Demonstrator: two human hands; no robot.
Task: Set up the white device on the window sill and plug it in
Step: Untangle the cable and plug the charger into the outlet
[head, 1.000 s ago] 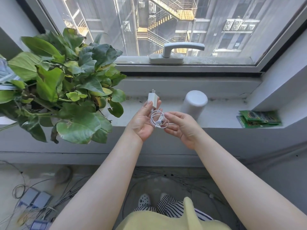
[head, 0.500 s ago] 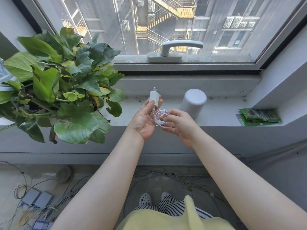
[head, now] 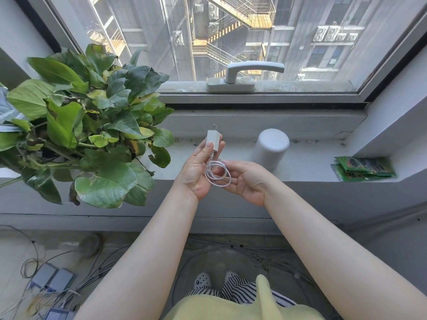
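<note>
A white cylindrical device (head: 270,148) stands upright on the window sill (head: 307,165), right of centre. In front of the sill my left hand (head: 196,172) holds a small white plug adapter (head: 213,140) between thumb and fingers, prongs pointing up. A thin white cable (head: 218,173) hangs from the adapter in a small coil. My right hand (head: 245,181) pinches that coil, palm up, just left of the device and not touching it.
A leafy potted plant (head: 87,125) fills the sill's left side, close to my left hand. Green packets (head: 362,168) lie at the sill's right end. A window handle (head: 245,73) sits above. Several cables and power strips (head: 53,280) lie on the floor below left.
My right hand has turned palm up and the cable coil has opened into a wider loop. The adapter stays in my left hand, a little higher.
</note>
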